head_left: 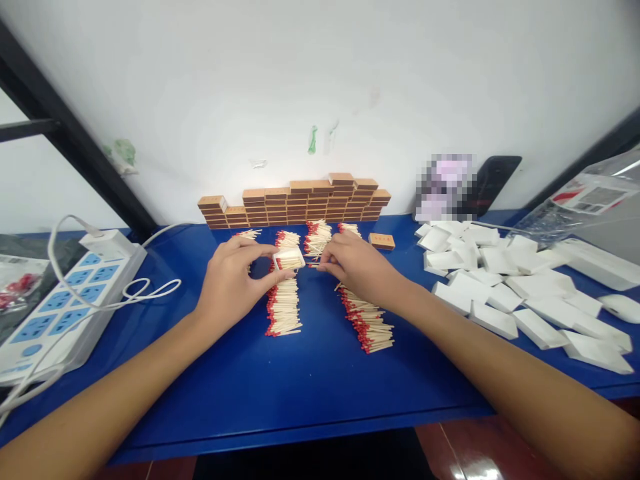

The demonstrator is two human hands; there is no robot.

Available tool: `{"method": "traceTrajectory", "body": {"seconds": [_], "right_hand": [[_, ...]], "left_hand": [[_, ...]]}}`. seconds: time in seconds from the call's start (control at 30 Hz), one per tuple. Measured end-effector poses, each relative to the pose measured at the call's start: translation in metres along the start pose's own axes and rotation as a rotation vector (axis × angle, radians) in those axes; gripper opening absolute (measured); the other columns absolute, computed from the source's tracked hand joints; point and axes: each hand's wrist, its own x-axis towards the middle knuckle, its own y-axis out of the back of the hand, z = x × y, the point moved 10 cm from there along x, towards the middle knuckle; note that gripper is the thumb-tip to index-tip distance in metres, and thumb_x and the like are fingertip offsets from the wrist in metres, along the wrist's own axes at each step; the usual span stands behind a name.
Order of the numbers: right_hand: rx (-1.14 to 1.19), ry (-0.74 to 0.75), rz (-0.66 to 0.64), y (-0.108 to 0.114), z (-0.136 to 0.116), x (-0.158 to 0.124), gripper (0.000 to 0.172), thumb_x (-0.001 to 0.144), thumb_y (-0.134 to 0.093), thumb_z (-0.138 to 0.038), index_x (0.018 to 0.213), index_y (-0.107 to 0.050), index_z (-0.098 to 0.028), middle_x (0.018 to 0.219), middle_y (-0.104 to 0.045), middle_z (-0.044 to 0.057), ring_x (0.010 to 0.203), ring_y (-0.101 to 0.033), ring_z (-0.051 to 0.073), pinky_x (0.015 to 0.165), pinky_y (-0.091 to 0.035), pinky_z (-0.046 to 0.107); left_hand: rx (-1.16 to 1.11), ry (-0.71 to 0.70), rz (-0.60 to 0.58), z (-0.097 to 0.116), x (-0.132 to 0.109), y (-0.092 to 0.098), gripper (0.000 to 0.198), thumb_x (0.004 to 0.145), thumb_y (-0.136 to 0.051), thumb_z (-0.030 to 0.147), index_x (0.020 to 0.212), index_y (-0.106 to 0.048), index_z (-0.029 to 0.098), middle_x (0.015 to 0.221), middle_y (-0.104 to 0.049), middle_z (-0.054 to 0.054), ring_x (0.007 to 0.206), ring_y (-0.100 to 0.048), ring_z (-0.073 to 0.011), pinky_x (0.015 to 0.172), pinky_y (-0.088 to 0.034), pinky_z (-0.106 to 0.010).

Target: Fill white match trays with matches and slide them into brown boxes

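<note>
My left hand [233, 280] grips a small white matchbox tray [289, 259] partly filled with red-tipped matches, thumb and fingers pinched on its sides. My right hand [356, 267] is closed in a pinch on a few matches [315, 265] just right of the tray. Rows of loose red-tipped matches [283, 308] lie on the blue table [280, 393] under and between both hands, with another row [369, 324] below my right wrist.
A wall of stacked brown matchboxes [300, 201] lines the back by the white wall, one loose box [382, 241] in front. Several empty white trays [505, 287] pile at right with a white mouse [620, 307]. A power strip [65, 300] with cables lies at left.
</note>
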Motion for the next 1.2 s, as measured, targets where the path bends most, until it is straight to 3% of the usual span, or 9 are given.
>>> {"method": "traceTrajectory", "body": {"seconds": [0.13, 0.3, 0.5, 0.87, 1.03, 1.2], "right_hand": [[-0.001, 0.023, -0.054, -0.013, -0.006, -0.001, 0.012, 0.098, -0.067, -0.023, 0.088, -0.067, -0.016, 0.095, -0.066, 0.009, 0.095, -0.056, 0.023, 0.086, -0.042, 0.036], [-0.025, 0.013, -0.002, -0.010, -0.003, 0.006, 0.013, 0.102, -0.062, -0.028, 0.097, -0.067, -0.017, 0.099, -0.066, 0.010, 0.096, -0.054, 0.024, 0.087, -0.041, 0.037], [-0.052, 0.000, -0.019, -0.014, 0.000, 0.014, 0.011, 0.099, -0.061, -0.019, 0.091, -0.068, -0.016, 0.097, -0.066, 0.011, 0.097, -0.052, 0.025, 0.087, -0.040, 0.036], [-0.029, 0.048, -0.070, -0.013, -0.007, 0.006, 0.021, 0.104, -0.053, -0.024, 0.089, -0.067, -0.017, 0.097, -0.067, 0.011, 0.097, -0.054, 0.025, 0.088, -0.041, 0.038], [0.024, 0.055, -0.107, -0.015, -0.006, 0.002, 0.011, 0.097, -0.069, -0.028, 0.091, -0.068, -0.019, 0.097, -0.068, 0.009, 0.098, -0.055, 0.025, 0.084, -0.042, 0.036], [-0.008, 0.060, -0.111, -0.020, -0.006, 0.002, 0.014, 0.100, -0.063, -0.021, 0.088, -0.067, -0.018, 0.096, -0.068, 0.010, 0.096, -0.054, 0.024, 0.084, -0.041, 0.035]], "left_hand": [[-0.009, 0.042, 0.038, -0.005, 0.001, 0.006, 0.036, 0.079, -0.088, 0.047, 0.105, -0.080, 0.025, 0.103, -0.076, -0.005, 0.099, -0.071, -0.0254, 0.092, -0.055, -0.040], [-0.026, 0.029, 0.042, -0.005, -0.001, 0.004, 0.038, 0.078, -0.087, 0.051, 0.104, -0.079, 0.025, 0.104, -0.077, -0.006, 0.099, -0.071, -0.0256, 0.093, -0.056, -0.041], [-0.017, 0.027, 0.050, -0.004, -0.001, 0.005, 0.037, 0.081, -0.085, 0.052, 0.104, -0.079, 0.025, 0.103, -0.076, -0.006, 0.099, -0.071, -0.0260, 0.093, -0.055, -0.041], [-0.013, 0.011, 0.029, -0.003, 0.000, 0.002, 0.040, 0.077, -0.088, 0.052, 0.105, -0.080, 0.024, 0.104, -0.077, -0.007, 0.100, -0.071, -0.0263, 0.092, -0.055, -0.041], [-0.004, -0.018, 0.010, 0.001, 0.000, 0.001, 0.039, 0.077, -0.089, 0.052, 0.104, -0.079, 0.025, 0.104, -0.078, -0.005, 0.098, -0.072, -0.0254, 0.089, -0.055, -0.039], [-0.007, -0.046, -0.013, 0.004, 0.001, -0.002, 0.037, 0.077, -0.090, 0.048, 0.104, -0.079, 0.024, 0.102, -0.080, -0.004, 0.099, -0.072, -0.0243, 0.091, -0.055, -0.037]]}}
